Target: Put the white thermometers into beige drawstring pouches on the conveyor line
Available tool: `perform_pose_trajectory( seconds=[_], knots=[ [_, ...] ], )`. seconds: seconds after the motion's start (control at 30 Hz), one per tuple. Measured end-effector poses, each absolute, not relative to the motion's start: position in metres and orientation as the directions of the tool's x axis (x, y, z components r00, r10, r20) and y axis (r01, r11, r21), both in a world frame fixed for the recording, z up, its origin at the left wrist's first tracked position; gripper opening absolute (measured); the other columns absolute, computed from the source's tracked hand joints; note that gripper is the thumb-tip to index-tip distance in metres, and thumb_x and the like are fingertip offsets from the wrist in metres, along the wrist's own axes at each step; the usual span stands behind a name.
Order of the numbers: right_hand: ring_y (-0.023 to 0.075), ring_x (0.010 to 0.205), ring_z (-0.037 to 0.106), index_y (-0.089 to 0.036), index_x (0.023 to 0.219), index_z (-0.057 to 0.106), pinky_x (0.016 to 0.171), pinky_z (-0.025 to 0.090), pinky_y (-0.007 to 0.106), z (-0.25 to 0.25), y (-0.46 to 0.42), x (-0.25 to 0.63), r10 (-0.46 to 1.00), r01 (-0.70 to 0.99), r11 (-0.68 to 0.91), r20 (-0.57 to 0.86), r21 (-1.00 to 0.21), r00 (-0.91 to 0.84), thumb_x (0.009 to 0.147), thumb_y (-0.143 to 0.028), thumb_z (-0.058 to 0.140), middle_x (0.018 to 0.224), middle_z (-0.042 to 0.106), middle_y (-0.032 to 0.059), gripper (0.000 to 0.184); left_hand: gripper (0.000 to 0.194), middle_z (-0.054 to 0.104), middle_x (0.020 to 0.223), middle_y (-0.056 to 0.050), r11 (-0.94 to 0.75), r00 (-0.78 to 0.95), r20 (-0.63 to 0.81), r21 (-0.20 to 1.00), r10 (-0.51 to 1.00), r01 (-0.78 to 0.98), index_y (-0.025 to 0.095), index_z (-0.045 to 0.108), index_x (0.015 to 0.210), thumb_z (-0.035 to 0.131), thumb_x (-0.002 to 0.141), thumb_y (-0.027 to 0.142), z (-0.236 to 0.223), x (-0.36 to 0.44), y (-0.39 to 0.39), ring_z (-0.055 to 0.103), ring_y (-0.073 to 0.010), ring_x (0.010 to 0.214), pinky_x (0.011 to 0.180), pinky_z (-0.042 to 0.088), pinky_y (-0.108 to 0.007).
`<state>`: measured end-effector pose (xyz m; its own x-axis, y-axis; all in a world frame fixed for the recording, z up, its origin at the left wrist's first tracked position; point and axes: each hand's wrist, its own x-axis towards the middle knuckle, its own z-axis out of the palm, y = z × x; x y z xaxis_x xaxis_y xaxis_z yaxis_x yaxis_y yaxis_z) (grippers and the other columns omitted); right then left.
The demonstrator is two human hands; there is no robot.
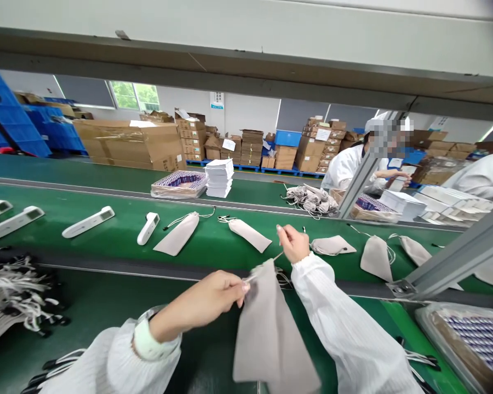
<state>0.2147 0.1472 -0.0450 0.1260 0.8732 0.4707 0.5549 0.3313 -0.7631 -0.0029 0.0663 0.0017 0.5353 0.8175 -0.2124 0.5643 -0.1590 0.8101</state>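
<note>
Near the middle, a pale grey drawstring pouch (265, 334) hangs with its mouth gathered at the top; a fold or a second pouch overlaps it, I cannot tell which. My left hand (216, 298) pinches the cord at the left of the mouth. On the other side my right hand (294, 244) is closed on the cord, a short way above and right of the mouth. Just beyond, more grey pouches, such as one grey pouch (250, 234), lie on the green conveyor belt (125, 241). White handheld devices with small screens, including one white device (88, 222), lie to their left.
Bundled pouches (12, 301) with white cords lie at left. A tray of patterned small packs (472, 339) stands at right, beside a slanted metal post (447, 257). Across the belt are a paper stack (219, 178), a pouch pile (311, 200) and a co-worker (349, 164).
</note>
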Motion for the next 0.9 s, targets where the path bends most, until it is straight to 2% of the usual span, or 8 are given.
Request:
perform_pose_trajectory(
  seconds=[0.13, 0.27, 0.37, 0.47, 0.53, 0.67, 0.8, 0.9],
  knots=[
    [0.0067, 0.041, 0.039, -0.015, 0.059, 0.053, 0.048, 0.036, 0.020, -0.042, 0.151, 0.227, 0.906, 0.446, 0.319, 0.407, -0.836, 0.116, 0.079, -0.050, 0.034, 0.045, 0.049, -0.0001, 0.044, 0.039, 0.025, 0.047, 0.007, -0.055, 0.621, -0.153, 0.951, 0.769, 0.303, 0.016, 0.043, 0.059, 0.034, 0.084, 0.044, 0.021, 0.000, 0.041, 0.022, -0.0068, 0.042, 0.041, 0.017, -0.020],
    [0.0050, 0.044, 0.041, -0.015, 0.093, 0.055, 0.042, 0.035, 0.018, -0.040, 0.126, 0.190, 0.738, 0.069, 0.211, 0.113, -0.975, -0.665, 0.064, -0.055, 0.053, 0.069, 0.059, 0.0010, 0.050, 0.035, 0.028, 0.048, 0.006, -0.123, 0.432, 0.112, 0.992, 0.895, -0.002, 0.017, 0.049, 0.068, 0.034, 0.086, 0.042, 0.015, 0.000, 0.038, 0.025, -0.0074, 0.045, 0.044, 0.021, -0.019],
    [0.0095, 0.066, 0.052, -0.016, 0.092, 0.056, 0.062, 0.044, 0.022, -0.042, 0.107, 0.157, 0.473, -0.064, 0.215, 0.161, -0.975, -0.866, 0.047, -0.035, 0.073, 0.081, 0.059, 0.0007, 0.053, 0.034, 0.035, 0.055, 0.004, -0.283, 0.305, 0.295, 0.955, 0.905, -0.086, 0.018, 0.052, 0.070, 0.035, 0.086, 0.042, 0.010, -0.001, 0.043, 0.034, -0.0091, 0.053, 0.050, 0.029, -0.020],
    [0.0136, 0.069, 0.055, -0.014, 0.082, 0.058, 0.068, 0.045, 0.028, -0.042, 0.116, 0.160, 0.708, -0.017, 0.237, 0.185, -0.971, -0.682, 0.053, -0.033, 0.070, 0.076, 0.060, 0.0021, 0.037, 0.031, 0.044, 0.064, 0.002, -0.360, 0.370, 0.328, 0.933, 0.869, 0.017, 0.019, 0.054, 0.075, 0.033, 0.087, 0.039, 0.008, 0.002, 0.046, 0.043, -0.0108, 0.062, 0.059, 0.035, -0.022],
    [0.0175, 0.072, 0.057, -0.013, 0.086, 0.057, 0.069, 0.045, 0.031, -0.041, 0.136, 0.188, 0.958, 0.164, 0.194, 0.151, -0.967, -0.244, 0.057, -0.039, 0.065, 0.080, 0.061, 0.0055, 0.039, 0.029, 0.049, 0.071, 0.001, -0.401, 0.440, 0.289, 0.897, 0.850, 0.186, 0.019, 0.054, 0.077, 0.034, 0.088, 0.036, 0.003, 0.007, 0.050, 0.047, -0.0122, 0.069, 0.065, 0.036, -0.023],
    [0.0266, 0.088, 0.056, -0.014, 0.111, 0.044, 0.076, 0.041, 0.037, -0.050, 0.174, 0.264, 0.810, 0.603, -0.345, 0.096, -0.720, 0.579, 0.061, -0.048, 0.056, 0.098, 0.057, 0.0139, 0.062, 0.026, 0.054, 0.085, -0.002, -0.528, 0.505, 0.269, 0.695, 0.820, 0.488, 0.020, 0.057, 0.084, 0.033, 0.088, 0.031, -0.029, 0.021, 0.060, 0.049, -0.0152, 0.083, 0.076, 0.037, -0.027],
    [0.0333, 0.098, 0.050, -0.007, 0.125, 0.029, 0.079, 0.037, 0.043, -0.070, 0.182, 0.296, 0.756, 0.678, -0.546, 0.059, -0.492, 0.652, 0.065, -0.038, 0.053, 0.109, 0.048, 0.0237, 0.071, 0.035, 0.050, 0.114, -0.007, -0.535, 0.500, 0.208, 0.464, 0.841, 0.706, 0.021, 0.043, 0.118, 0.035, 0.087, 0.036, -0.069, 0.030, 0.068, 0.042, -0.0230, 0.105, 0.088, 0.032, -0.038],
    [0.0344, 0.111, 0.039, -0.018, 0.129, 0.027, 0.084, 0.033, 0.045, -0.073, 0.178, 0.286, 0.809, 0.778, -0.467, 0.152, -0.419, 0.568, 0.066, -0.031, 0.054, 0.126, 0.034, 0.0195, 0.070, 0.033, 0.057, 0.102, -0.006, -0.520, 0.523, 0.083, 0.317, 0.848, 0.793, 0.020, 0.052, 0.108, 0.042, 0.083, 0.040, -0.083, 0.028, 0.074, 0.048, -0.0245, 0.096, 0.080, 0.037, -0.037]
  ],
)
